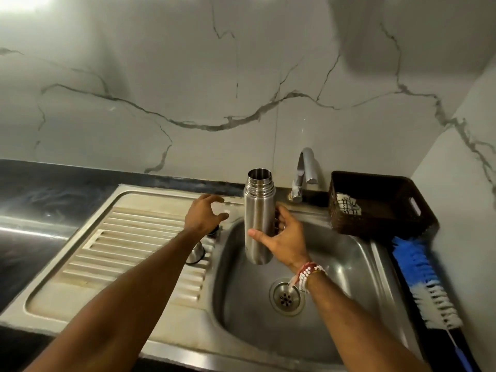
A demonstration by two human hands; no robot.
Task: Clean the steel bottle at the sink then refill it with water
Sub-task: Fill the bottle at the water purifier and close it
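Standing at a steel sink set in the counter, I hold the uncapped steel bottle upright over the basin in my right hand. My left hand, fingers spread and empty, hovers over the drainboard's back right corner, above a small steel cap.

bottle: brushed steel, smooth, soft sheen | sink: dull stainless steel, ribbed drainboard stained | tap: polished chrome | basket: dark woven weave, matt | brush: blue-white bristles | wall: glossy veined marble | table: dark glossy stone
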